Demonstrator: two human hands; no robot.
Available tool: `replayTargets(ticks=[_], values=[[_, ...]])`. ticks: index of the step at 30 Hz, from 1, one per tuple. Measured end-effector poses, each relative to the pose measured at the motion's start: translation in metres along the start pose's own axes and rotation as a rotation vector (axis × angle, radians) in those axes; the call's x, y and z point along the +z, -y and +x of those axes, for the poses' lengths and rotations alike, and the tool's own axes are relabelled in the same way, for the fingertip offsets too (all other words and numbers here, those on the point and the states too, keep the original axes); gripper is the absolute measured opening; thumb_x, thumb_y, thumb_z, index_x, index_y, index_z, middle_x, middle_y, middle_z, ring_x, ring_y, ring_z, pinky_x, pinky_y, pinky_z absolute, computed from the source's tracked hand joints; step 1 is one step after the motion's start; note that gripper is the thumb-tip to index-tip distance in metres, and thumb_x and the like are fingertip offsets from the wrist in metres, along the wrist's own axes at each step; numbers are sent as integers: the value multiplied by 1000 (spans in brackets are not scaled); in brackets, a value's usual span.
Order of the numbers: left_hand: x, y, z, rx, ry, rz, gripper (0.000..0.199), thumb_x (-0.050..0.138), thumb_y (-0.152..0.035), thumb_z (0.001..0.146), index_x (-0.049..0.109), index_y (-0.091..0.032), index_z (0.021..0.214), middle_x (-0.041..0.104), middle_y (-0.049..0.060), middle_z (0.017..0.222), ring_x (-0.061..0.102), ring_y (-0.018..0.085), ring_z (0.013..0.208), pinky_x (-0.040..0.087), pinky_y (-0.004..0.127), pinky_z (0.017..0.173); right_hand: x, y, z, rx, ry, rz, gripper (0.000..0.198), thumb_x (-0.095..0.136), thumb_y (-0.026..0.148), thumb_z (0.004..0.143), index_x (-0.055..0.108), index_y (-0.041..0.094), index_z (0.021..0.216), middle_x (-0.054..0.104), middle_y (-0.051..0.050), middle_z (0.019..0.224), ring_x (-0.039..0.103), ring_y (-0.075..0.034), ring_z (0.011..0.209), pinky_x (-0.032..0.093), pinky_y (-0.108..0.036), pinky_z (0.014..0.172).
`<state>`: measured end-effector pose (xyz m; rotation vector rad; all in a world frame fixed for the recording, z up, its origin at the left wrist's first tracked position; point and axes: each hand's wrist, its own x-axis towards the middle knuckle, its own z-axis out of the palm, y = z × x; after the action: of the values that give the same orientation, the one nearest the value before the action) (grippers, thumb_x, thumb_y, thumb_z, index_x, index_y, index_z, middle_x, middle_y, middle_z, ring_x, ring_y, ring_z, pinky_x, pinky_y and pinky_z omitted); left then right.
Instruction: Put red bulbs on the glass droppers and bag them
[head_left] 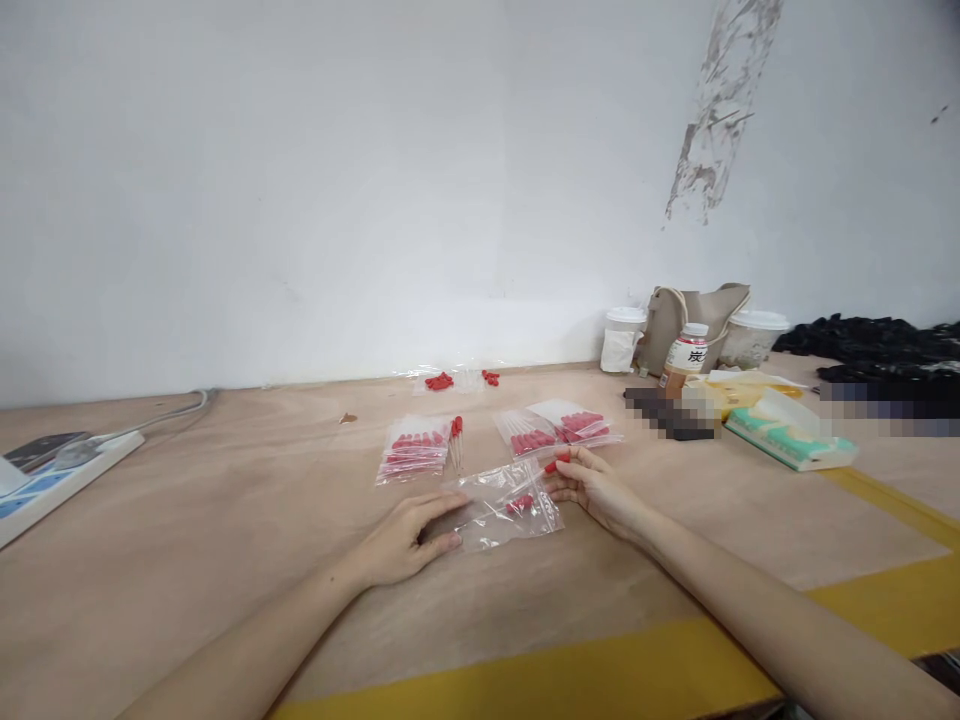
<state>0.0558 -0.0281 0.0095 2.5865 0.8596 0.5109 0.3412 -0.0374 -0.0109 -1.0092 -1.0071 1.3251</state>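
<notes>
A clear zip bag (491, 528) lies in front of me, with red-headed pieces (519, 505) inside it. My left hand (401, 540) is closed on the bag's left end, fingers above and thumb below. At the bag's right, zipped-edge end, my right hand (589, 490) pinches a thin stick with a red head (556, 464). Its pale stem points left into or over the bag; I cannot tell which. Just beyond, a few loose red-headed sticks (457, 430) lie beside a stack of filled bags (414, 450). More filled bags (559, 428) lie to the right.
Near the wall are small bags with red pieces (439, 381). At the right stand a lidded cup (624, 340), a drink bottle (684, 358), a beige bag (660, 315) and a tissue pack (787, 440). A power strip (75, 480) lies left. Yellow tape (525, 680) lines the table's front edge.
</notes>
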Motion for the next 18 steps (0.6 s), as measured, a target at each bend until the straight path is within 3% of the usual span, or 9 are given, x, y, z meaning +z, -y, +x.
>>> replayTargets(ticks=[3, 6, 8, 12, 18], values=[[0, 0, 0, 0, -3, -7, 43, 49, -34, 84, 42, -29, 126, 49, 2, 127, 46, 22, 113, 36, 38, 96, 0, 1, -2, -6, 110, -158, 32, 60, 39, 69, 38, 22, 86, 57, 6, 59, 53, -9, 39, 31, -16, 32], [0, 0, 0, -7, 5, -2, 43, 48, -36, 84, 43, -28, 126, 49, 2, 126, 46, 22, 114, 36, 38, 96, 2, 1, -4, 60, 187, -266, 36, 58, 47, 69, 38, 21, 84, 43, 12, 37, 41, -8, 27, 13, -14, 28], [0, -1, 1, -9, 8, 5, 42, 48, -36, 85, 43, -28, 126, 50, 2, 126, 46, 21, 113, 37, 37, 95, 5, 1, -4, 70, 204, -314, 35, 60, 46, 67, 40, 20, 82, 43, 12, 35, 39, -7, 26, 12, -14, 28], [1, -2, 2, 14, -6, 0, 42, 48, -35, 84, 43, -28, 126, 50, 2, 126, 46, 21, 113, 36, 37, 96, 16, -2, -4, -10, 144, -416, 33, 67, 41, 60, 47, 18, 74, 53, 7, 46, 41, -5, 31, 24, -15, 30], [1, -1, 2, 15, -1, -14, 42, 48, -34, 85, 43, -28, 126, 50, 2, 126, 47, 21, 113, 37, 37, 95, 19, -7, 0, -12, 153, -585, 32, 55, 47, 70, 63, 16, 72, 49, 4, 47, 37, -5, 32, 23, -18, 29]])
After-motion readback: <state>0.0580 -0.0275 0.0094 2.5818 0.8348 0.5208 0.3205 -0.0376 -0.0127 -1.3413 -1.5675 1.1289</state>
